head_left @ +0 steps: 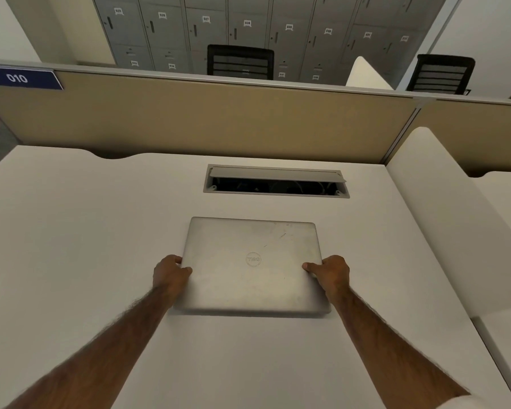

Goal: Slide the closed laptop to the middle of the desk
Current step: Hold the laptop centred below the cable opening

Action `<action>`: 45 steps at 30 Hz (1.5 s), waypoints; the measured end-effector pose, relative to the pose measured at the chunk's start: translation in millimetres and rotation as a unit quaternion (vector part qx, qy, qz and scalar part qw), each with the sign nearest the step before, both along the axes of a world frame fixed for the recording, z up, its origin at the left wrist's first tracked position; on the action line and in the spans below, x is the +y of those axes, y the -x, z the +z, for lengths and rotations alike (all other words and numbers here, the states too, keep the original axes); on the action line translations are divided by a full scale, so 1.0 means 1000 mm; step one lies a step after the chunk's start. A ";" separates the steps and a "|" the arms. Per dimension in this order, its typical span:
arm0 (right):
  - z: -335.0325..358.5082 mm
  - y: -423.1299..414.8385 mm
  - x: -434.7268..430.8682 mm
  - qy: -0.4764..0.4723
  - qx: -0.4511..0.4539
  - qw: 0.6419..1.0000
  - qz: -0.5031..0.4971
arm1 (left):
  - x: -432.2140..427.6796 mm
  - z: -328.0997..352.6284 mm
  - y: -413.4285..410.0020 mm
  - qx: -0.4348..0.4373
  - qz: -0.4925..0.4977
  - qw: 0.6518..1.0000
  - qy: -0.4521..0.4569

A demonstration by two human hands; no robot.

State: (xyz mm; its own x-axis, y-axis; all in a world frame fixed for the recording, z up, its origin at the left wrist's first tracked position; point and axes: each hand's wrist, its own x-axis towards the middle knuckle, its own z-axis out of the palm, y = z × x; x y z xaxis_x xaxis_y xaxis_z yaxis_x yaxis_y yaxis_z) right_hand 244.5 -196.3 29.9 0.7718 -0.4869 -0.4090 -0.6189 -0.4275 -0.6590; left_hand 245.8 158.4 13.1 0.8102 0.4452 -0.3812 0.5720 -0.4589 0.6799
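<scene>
A closed silver laptop (252, 264) lies flat on the white desk (86, 246), lid up, logo facing away from me. My left hand (170, 274) grips its left edge, thumb on the lid. My right hand (329, 273) grips its right edge the same way. Both forearms reach in from the bottom of the view. The laptop sits near the desk's centre line, a little in front of the cable box.
An open cable box (276, 181) is recessed in the desk just beyond the laptop. A beige partition (189, 119) closes the far edge. A white side divider (443, 208) runs along the right. Two black chairs (241, 62) and grey lockers stand behind the partition.
</scene>
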 end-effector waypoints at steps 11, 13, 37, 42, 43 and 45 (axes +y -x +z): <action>0.004 0.001 0.000 -0.008 -0.007 1.000 -0.007 | -0.003 0.003 0.006 -0.001 -0.017 1.000 -0.019; 0.004 0.001 0.000 -0.010 -0.015 1.000 -0.010 | -0.003 0.004 0.007 0.002 -0.016 1.000 -0.016; 0.002 -0.003 -0.005 -0.011 -0.002 1.000 0.010 | -0.008 0.010 0.013 0.007 -0.016 1.000 -0.021; 0.001 -0.003 -0.005 -0.013 -0.003 1.000 0.008 | -0.007 0.009 0.014 0.011 -0.017 1.000 -0.020; 0.001 -0.003 -0.006 -0.015 -0.002 1.000 0.007 | -0.007 0.009 0.014 0.013 -0.016 1.000 -0.020; 0.001 -0.004 -0.006 -0.017 -0.001 1.000 0.005 | -0.007 0.010 0.013 0.015 -0.017 0.999 -0.022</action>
State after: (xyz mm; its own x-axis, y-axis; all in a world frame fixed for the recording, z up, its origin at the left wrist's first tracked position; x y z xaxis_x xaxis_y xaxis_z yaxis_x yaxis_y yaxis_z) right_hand 248.3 -202.2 30.9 0.7776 -0.4650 -0.4232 -0.6130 -0.4108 -0.6749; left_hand 232.5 151.3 23.1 0.8136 0.4346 -0.3863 0.5756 -0.5082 0.6406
